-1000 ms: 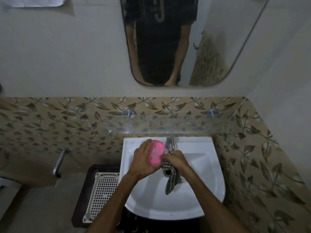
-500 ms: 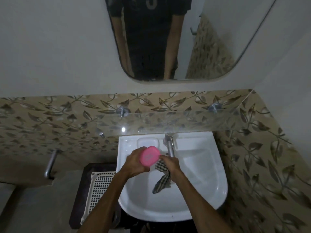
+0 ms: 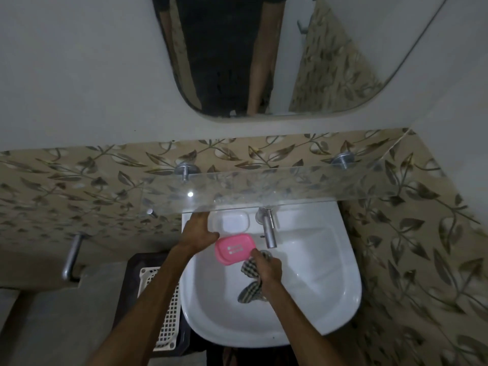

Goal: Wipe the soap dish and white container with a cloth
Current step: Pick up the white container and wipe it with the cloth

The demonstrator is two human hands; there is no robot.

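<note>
A pink soap dish (image 3: pixel 234 248) is held over the white sink (image 3: pixel 317 294), its flat slotted face turned up. My left hand (image 3: pixel 198 231) grips its left end, thumb on the edge. At the dish's right end, my right hand (image 3: pixel 267 268) holds a checked cloth (image 3: pixel 249 282) bunched in its fingers, and the rest of the cloth hangs into the basin. A white rectangular tray (image 3: pixel 233 220) sits on the sink's back ledge, just behind the dish.
A steel tap (image 3: pixel 268 229) stands right of the tray. A glass shelf (image 3: pixel 264 184) juts out above the ledge, close over my left fingers. A white mesh basket (image 3: pixel 165 310) sits on a dark stand left of the sink. The mirror (image 3: pixel 264 54) hangs above.
The pink dish has turned from edge-on to lying flat with its face up. My right hand with the cloth has moved down to the dish's right end. The white tray now shows in full.
</note>
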